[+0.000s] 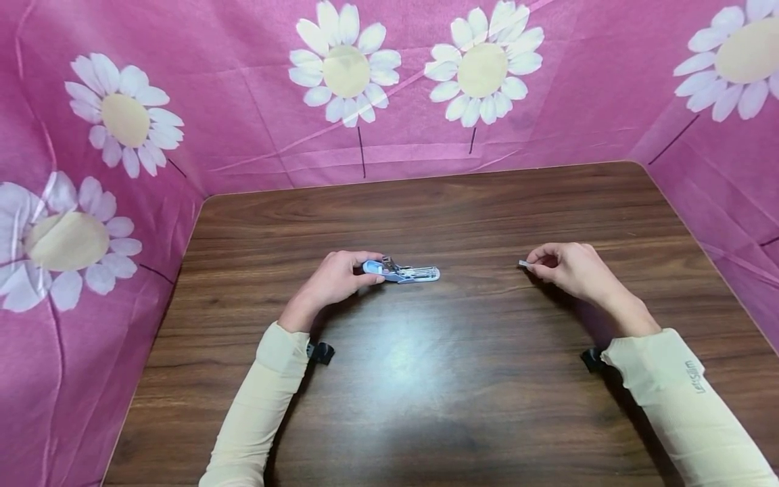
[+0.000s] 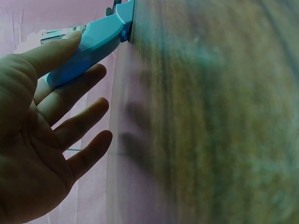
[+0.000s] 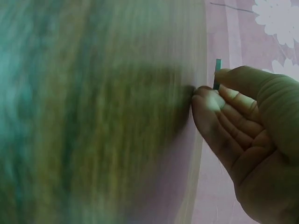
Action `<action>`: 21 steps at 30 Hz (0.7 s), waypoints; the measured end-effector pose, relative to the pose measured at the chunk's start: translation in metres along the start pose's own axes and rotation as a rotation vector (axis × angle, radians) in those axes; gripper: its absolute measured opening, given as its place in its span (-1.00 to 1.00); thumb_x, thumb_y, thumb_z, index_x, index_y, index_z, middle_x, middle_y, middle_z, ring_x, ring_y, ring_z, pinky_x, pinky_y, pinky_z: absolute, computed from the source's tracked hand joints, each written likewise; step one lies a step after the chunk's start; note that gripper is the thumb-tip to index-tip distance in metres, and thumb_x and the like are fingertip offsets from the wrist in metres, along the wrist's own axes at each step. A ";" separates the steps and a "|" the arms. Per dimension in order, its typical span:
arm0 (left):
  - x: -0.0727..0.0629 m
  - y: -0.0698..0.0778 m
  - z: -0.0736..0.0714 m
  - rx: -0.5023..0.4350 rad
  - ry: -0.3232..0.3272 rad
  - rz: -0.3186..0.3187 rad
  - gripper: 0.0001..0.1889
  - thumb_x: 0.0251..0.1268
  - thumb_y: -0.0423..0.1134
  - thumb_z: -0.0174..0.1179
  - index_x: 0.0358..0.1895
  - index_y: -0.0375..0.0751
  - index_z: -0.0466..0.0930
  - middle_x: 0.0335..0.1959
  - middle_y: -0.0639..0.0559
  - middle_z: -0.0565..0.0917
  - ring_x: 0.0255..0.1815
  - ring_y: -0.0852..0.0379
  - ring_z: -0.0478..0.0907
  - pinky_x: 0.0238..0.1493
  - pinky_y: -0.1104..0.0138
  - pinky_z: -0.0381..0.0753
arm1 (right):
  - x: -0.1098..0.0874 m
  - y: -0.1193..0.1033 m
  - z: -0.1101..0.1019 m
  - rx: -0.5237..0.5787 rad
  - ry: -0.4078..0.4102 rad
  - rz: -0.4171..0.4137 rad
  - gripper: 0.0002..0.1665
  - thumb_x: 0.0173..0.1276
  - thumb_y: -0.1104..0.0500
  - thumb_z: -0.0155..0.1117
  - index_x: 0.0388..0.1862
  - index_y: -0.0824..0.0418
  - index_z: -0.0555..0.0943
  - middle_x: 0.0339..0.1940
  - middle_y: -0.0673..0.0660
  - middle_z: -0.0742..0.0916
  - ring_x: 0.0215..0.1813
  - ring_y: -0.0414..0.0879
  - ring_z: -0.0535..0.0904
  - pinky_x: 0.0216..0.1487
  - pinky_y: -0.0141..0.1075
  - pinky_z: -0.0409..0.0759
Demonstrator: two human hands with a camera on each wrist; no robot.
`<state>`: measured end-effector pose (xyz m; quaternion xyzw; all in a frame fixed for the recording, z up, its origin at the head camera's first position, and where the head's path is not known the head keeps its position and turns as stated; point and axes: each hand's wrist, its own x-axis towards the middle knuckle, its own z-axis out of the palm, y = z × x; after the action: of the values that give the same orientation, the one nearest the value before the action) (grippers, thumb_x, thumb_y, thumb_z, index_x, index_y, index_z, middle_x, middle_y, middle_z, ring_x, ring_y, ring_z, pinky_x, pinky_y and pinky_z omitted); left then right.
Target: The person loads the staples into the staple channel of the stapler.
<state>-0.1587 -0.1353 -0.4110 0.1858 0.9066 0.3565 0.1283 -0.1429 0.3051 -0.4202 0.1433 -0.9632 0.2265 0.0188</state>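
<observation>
A light blue stapler (image 1: 418, 274) lies opened out over the table, its metal parts exposed. My left hand (image 1: 336, 279) pinches one end of it between thumb and fingers. In the left wrist view the stapler's blue body (image 2: 96, 44) is under the thumb, and the other fingers (image 2: 86, 151) spread away from it. To the right, apart from the stapler, my right hand (image 1: 572, 270) pinches a small grey strip of staples (image 1: 523, 264). The right wrist view shows this strip (image 3: 217, 70) edge-on, rising above the thumb tip, its lower end partly hidden by the fingers.
The dark wood table (image 1: 389, 406) spreads under both hands, with a bright glare spot near its middle. Pink cloth (image 1: 243, 122) with white daisies stands along the back and both sides. A black strap (image 1: 320, 353) is at the left wrist.
</observation>
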 end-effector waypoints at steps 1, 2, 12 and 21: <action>0.000 0.000 0.000 0.001 0.000 0.002 -0.58 0.31 -0.02 0.39 0.21 0.06 0.69 -0.24 0.12 0.72 -0.49 0.19 0.35 -0.41 0.35 0.34 | 0.000 0.000 -0.001 0.005 0.002 0.000 -0.95 0.35 0.08 0.43 -0.31 -0.01 0.77 -0.43 -0.07 0.82 -0.38 -0.47 0.57 -0.26 -0.38 0.49; 0.000 0.000 0.000 0.003 0.000 0.003 -0.58 0.31 -0.02 0.39 0.21 0.06 0.69 -0.24 0.12 0.72 -0.49 0.19 0.35 -0.41 0.35 0.34 | 0.000 0.001 -0.001 0.010 0.004 0.001 -0.96 0.35 0.08 0.43 -0.30 -0.01 0.77 -0.42 -0.07 0.82 -0.38 -0.48 0.57 -0.25 -0.39 0.49; -0.001 -0.002 0.000 -0.016 -0.013 -0.024 -0.57 0.33 0.00 0.37 0.23 0.05 0.68 -0.24 0.11 0.72 -0.51 0.19 0.32 -0.43 0.34 0.32 | 0.001 -0.001 -0.004 0.053 0.028 0.008 -0.86 0.36 0.09 0.42 -0.13 0.02 0.79 -0.39 -0.04 0.83 -0.45 -0.50 0.54 -0.29 -0.51 0.39; 0.000 0.000 -0.001 -0.008 -0.013 -0.012 -0.57 0.33 0.00 0.37 0.23 0.07 0.67 -0.26 0.10 0.70 -0.52 0.19 0.32 -0.44 0.35 0.32 | 0.003 -0.007 -0.005 0.104 0.062 0.037 -0.79 0.38 0.09 0.41 -0.03 -0.01 0.81 -0.12 0.11 0.84 -0.37 -0.40 0.52 -0.27 -0.58 0.38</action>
<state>-0.1591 -0.1358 -0.4105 0.1824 0.9053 0.3583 0.1371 -0.1444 0.3009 -0.4121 0.1193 -0.9515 0.2812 0.0373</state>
